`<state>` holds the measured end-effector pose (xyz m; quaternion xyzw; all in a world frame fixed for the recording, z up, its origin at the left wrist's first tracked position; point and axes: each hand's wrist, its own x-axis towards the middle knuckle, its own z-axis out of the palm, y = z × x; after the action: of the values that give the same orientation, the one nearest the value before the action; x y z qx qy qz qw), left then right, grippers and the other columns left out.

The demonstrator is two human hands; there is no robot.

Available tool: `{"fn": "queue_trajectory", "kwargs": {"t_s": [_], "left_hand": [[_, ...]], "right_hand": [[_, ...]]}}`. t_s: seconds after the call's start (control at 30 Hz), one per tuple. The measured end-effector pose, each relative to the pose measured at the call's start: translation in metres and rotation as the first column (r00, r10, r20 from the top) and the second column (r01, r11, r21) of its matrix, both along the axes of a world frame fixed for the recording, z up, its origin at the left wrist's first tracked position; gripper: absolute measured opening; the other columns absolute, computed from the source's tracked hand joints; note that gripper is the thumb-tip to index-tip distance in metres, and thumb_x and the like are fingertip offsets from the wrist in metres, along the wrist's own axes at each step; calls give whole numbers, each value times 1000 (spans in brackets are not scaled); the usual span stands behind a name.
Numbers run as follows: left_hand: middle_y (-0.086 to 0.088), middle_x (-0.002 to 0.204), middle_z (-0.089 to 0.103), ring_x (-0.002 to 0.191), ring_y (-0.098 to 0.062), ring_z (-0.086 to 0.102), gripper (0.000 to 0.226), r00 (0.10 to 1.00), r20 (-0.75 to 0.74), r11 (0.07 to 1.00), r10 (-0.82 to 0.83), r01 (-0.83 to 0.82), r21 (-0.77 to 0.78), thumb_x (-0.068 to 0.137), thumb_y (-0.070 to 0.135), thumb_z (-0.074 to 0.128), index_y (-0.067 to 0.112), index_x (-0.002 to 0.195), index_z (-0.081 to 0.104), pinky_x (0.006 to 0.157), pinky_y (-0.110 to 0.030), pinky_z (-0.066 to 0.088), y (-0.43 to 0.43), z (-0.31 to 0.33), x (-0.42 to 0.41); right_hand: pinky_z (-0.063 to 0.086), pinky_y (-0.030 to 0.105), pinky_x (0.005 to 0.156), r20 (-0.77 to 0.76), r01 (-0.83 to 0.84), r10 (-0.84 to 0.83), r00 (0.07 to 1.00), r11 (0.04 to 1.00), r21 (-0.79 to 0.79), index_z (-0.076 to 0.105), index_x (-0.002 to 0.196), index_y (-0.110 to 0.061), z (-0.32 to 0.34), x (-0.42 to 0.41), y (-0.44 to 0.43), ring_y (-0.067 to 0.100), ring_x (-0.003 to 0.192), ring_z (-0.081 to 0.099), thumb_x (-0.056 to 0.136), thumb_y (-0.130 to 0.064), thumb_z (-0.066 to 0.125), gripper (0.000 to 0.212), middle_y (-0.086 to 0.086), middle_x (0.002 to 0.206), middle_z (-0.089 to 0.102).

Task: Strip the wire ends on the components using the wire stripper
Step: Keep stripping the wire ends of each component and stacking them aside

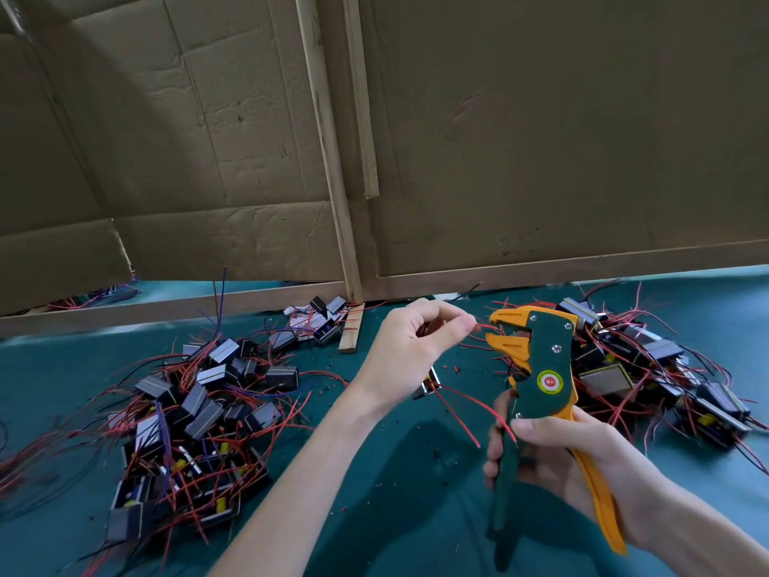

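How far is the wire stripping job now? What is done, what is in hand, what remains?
Done: red scraps on the table suggest some ends are already stripped. In hand: the left hand pinches a red wire at the jaws of the stripper, which the right hand grips. Left: a left pile and a right pile of components; which one is finished, I cannot tell.

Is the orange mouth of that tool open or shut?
Open. The wire stripper's two orange tips stand apart, and the left hand pokes a red wire into the gap.
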<state>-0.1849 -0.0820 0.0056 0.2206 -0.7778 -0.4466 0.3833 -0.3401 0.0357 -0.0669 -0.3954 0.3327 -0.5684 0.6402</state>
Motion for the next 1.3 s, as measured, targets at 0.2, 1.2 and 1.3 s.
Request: {"fn": "queue_trajectory", "kwargs": {"t_s": [0.2, 1.2, 1.3], "left_hand": [[-8, 71, 51, 65, -13, 40, 11, 1000, 25, 999, -15, 14, 49, 88, 21, 69, 20, 77, 71, 62, -21, 34, 4, 1, -1], [12, 69, 61, 58, 2, 45, 17, 938, 322, 987, 127, -87, -137, 93, 21, 62, 20, 79, 73, 60, -15, 36, -7, 7, 4], [13, 75, 70, 74, 5, 58, 20, 972, 235, 1000, 25, -28, 9, 94, 19, 60, 21, 79, 73, 72, -7, 42, -3, 14, 3]], "right_hand": [[54, 51, 74, -28, 6, -6, 1000, 1000, -21, 67, 90, -4, 3, 1, 3, 43, 76, 64, 64, -20, 88, 38, 28, 82, 62], [55, 52, 72, 59, 54, -58, 997, 996, 70, 71, 102, -3, 1, 9, 3, 45, 75, 65, 49, -17, 92, 58, 30, 82, 63], [55, 51, 69, 13, 100, -100, 995, 994, 49, 73, 96, -7, 3, 6, 2, 44, 72, 66, 48, -16, 92, 53, 31, 80, 64]]}}
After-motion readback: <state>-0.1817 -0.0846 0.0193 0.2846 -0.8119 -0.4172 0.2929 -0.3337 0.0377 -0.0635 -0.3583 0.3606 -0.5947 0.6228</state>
